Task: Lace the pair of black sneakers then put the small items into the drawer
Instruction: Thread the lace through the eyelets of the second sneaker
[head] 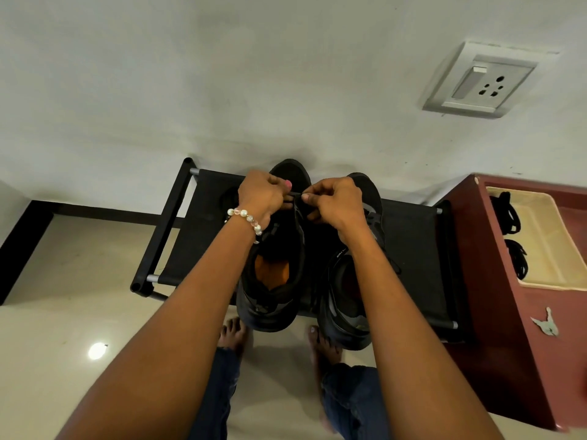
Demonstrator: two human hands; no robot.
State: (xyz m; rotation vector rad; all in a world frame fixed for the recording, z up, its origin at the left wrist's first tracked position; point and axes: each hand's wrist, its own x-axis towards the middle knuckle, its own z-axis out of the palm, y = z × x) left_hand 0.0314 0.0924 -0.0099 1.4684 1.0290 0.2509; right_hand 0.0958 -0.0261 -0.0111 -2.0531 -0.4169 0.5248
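- 1 black fabric bench [413,249] stands against the far wall, carrying both shoes.
- 1 red cabinet [508,344] is just right of the bench, its top drawer [540,242] open; 2 dark coiled bundles [508,214] lie inside at the drawer's left side, 1 far and 1 near. 1 small pale item [547,322] lies on the cabinet top, near of the drawer.
- 2 black sneakers sit side by side on the bench, heels near: the left sneaker [270,300] shows an orange insole, the right sneaker [346,312] a dark one.
- 2 hands work above the far halves of the sneakers. The left hand [262,193] and the right hand [336,201] each pinch 1 black lace [296,194] between curled fingertips, almost touching, over the left sneaker's right edge.
- 1 beaded bracelet [246,217] circles the left wrist.
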